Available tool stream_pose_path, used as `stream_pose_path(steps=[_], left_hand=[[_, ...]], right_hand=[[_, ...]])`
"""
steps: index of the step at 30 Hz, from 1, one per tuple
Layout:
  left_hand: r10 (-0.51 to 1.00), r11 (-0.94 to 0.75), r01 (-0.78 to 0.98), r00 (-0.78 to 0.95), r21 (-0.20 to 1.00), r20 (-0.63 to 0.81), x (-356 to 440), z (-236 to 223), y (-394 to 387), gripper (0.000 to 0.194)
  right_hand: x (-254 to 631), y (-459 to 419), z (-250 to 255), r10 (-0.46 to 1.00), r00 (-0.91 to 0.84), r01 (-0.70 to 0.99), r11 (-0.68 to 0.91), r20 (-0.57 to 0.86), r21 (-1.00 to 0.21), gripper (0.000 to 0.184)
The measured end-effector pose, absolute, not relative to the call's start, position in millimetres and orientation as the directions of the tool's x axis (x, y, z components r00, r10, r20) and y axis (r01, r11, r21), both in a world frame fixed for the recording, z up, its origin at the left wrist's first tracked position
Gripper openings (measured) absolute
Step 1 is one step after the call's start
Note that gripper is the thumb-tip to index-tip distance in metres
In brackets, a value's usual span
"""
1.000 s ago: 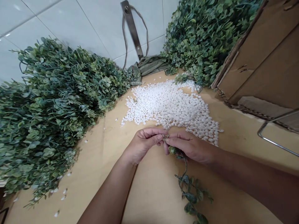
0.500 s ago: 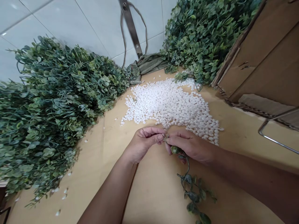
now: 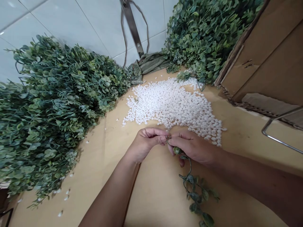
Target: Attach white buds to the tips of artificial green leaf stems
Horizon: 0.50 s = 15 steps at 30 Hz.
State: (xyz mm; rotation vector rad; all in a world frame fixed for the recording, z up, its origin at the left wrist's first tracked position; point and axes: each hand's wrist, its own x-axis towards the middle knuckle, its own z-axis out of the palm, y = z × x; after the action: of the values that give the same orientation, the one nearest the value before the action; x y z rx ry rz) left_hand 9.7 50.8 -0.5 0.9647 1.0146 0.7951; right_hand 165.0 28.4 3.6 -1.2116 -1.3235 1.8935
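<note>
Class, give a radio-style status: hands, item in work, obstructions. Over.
Left hand and right hand: fingertips close together, pinching leafy sprig. Sprig: trailing from right hand. White pieces: spread just beyond; nothing visibly blocking.

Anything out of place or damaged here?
Yes: a few stray white pieces lie lower left by the left foliage heap, apart from the main white pile. The cardboard box at right has a ragged edge.

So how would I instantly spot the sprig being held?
Find the pile of small white pieces on the tan surface. Nearer the viewer, the leafy sprig trails from the right hand. Unlike the dense green heaps, it's one thin strand.
</note>
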Motion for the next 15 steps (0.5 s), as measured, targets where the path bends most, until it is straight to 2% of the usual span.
stream_pose_path(steps=[7,15], left_hand=[[0.874,0.381,-0.092,0.36,0.92,-0.326,9.2,-4.1,51.7,0.022],[0.883,0.315,-0.126,0.402,0.941,-0.242,12.0,-3.4,51.3,0.02]], right_hand=[[164.2,28.1,1.5,0.807,-0.462,0.016,-0.406,-0.367,-0.914,0.026],[163.5,26.5,3.8,0.82,-0.45,0.005,-0.392,-0.353,-0.92,0.023]])
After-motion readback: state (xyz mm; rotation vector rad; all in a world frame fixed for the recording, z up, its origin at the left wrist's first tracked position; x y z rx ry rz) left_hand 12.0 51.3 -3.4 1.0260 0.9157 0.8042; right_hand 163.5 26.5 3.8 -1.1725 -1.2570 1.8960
